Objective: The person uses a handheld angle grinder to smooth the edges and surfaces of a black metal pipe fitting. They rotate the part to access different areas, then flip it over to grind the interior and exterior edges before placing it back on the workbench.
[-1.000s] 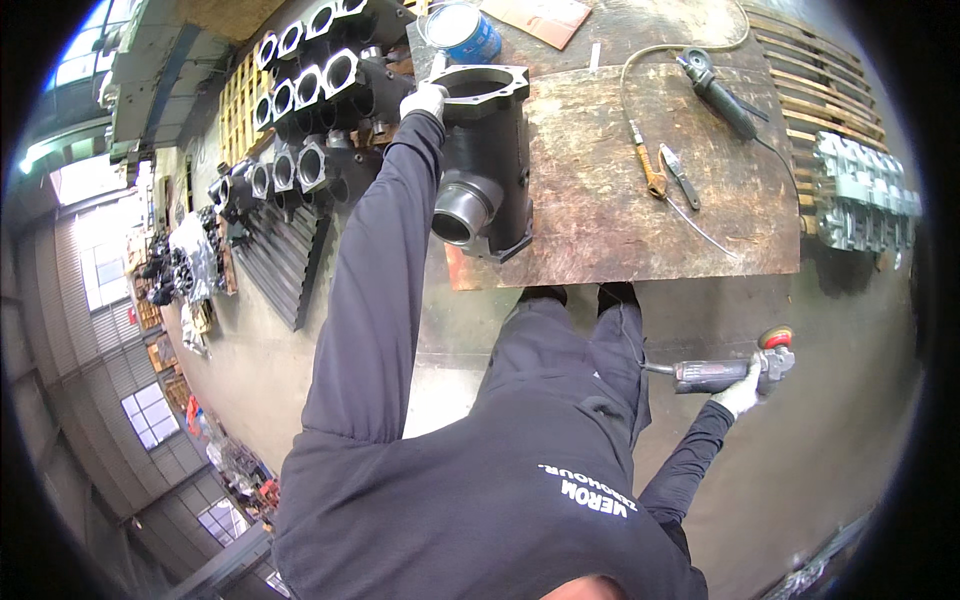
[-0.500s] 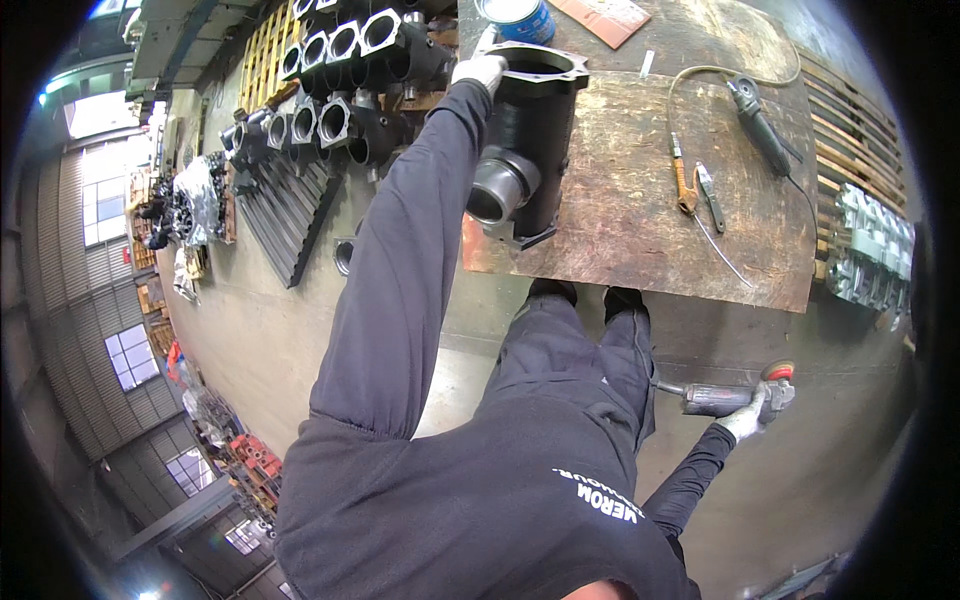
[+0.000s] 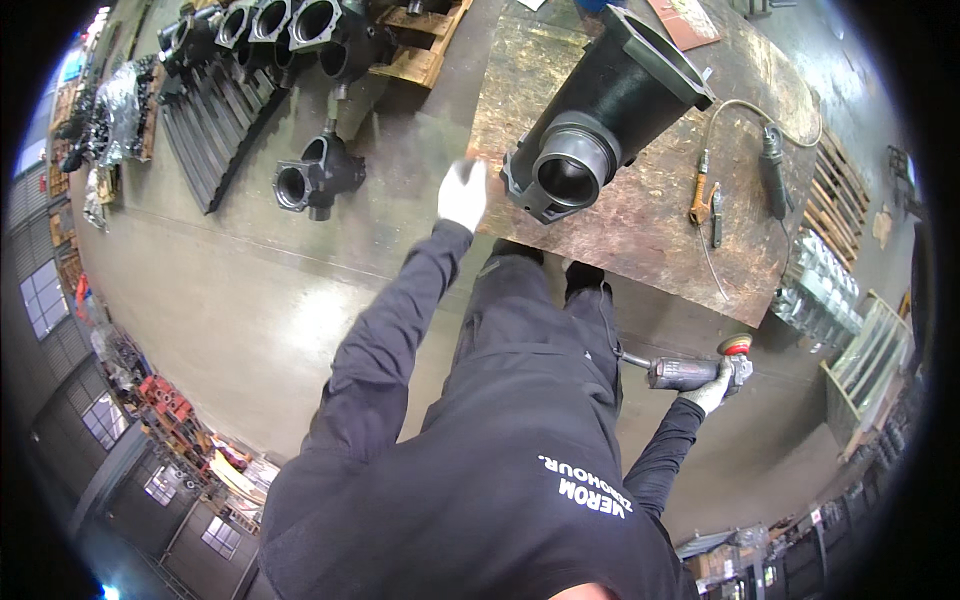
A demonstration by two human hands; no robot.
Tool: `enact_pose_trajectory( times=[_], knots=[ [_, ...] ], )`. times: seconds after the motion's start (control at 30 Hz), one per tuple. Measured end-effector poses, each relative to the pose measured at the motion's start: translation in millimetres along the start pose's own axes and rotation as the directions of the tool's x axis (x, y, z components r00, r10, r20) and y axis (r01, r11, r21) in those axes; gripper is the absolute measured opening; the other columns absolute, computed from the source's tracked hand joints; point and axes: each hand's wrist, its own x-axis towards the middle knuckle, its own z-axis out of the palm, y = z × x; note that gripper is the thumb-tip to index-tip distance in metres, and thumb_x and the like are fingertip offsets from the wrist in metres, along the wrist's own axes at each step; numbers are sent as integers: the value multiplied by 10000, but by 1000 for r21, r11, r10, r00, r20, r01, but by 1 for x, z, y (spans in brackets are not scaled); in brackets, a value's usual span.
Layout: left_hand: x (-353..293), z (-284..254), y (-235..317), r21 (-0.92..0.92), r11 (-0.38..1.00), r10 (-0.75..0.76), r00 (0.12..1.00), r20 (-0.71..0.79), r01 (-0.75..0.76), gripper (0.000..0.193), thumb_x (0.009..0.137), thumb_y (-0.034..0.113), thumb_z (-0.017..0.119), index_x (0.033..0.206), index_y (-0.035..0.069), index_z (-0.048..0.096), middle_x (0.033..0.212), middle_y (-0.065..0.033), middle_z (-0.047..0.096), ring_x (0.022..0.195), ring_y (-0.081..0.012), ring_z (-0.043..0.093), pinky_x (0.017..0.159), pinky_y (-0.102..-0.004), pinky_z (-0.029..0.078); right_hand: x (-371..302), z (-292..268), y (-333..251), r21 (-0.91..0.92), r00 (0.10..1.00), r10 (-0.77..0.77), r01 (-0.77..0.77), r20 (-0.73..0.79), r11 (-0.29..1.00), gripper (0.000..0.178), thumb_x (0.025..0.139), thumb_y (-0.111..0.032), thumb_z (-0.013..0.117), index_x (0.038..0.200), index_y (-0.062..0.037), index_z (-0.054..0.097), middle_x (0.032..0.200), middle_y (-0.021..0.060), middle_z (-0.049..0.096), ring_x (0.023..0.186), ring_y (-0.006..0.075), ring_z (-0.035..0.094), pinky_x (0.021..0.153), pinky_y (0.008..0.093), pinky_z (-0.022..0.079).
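A large black metal casting [image 3: 630, 90], with a flanged end and a round side port, stands tilted-looking on the worn wooden table [image 3: 620, 225]. Just left of it, by the table's edge, my white-gloved left hand [image 3: 463, 195] is apart from the casting. Motion smears its fingers, though nothing shows in it. Down at my right side, my gloved right hand [image 3: 712, 390] is wrapped round an angle grinder [image 3: 680, 374] with a red and yellow disc. That grinder is off the table, and its cord runs toward my leg.
Another grinder [image 3: 772, 172], an orange-handled air gun [image 3: 699, 200] and a slim hand tool [image 3: 716, 217] lie on the table's right part. A reddish-brown sheet [image 3: 688, 22] is at the back. Several black castings [image 3: 315, 25] and one valve-like casting [image 3: 318, 178] stand to the left.
My left hand has let go of the casting's upper flange and come down toward me. The casting now sits turned, its top leaning right in view. My right hand still grips the grinder.
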Motion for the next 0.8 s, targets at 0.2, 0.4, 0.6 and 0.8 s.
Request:
enact_pose_trajectory(
  times=[0.2, 0.4, 0.6, 0.8],
  knots=[
    [-62, 8, -97, -322, 889, -335, 942, 30, 327, 321, 992, 233, 605, 1138, -52, 630, 1105, -152, 689, 1019, -226, 639, 931, -337, 484, -19, 32, -8, -43, 1000, 13, -12, 18, 999, 433, 803, -266, 783, 1124, -73, 565, 986, 125, 636, 834, 307, 664, 756, 471, 578],
    [-18, 6, -41, -270, 947, -175, 984, 27, 175, 284, 994, 209, 605, 1152, -25, 634, 1074, -116, 687, 1009, -187, 625, 918, -319, 481, -34, 51, -12, -24, 1000, 30, -29, 10, 999, 414, 808, -267, 774, 1108, -74, 565, 959, 109, 623, 848, 314, 658, 798, 477, 568],
    [17, 15, 49, -413, 910, -12, 999, 41, 28, 330, 1039, 245, 562, 1201, -40, 598, 1079, -108, 682, 983, -171, 648, 895, -306, 516, -20, 36, 1, 33, 997, 77, -76, -24, 997, 494, 789, -245, 802, 1167, -65, 541, 1029, 127, 617, 886, 331, 664, 824, 493, 569],
    [47, 47, 154, -246, 963, 145, 983, 112, -114, 521, 1013, 408, 566, 1258, -50, 609, 1153, -150, 669, 1081, -202, 583, 975, -308, 437, 20, 15, 13, 54, 984, 179, -178, -16, 983, 636, 758, -204, 832, 1269, -81, 474, 1140, 137, 611, 951, 315, 655, 842, 494, 575]
  ],
)
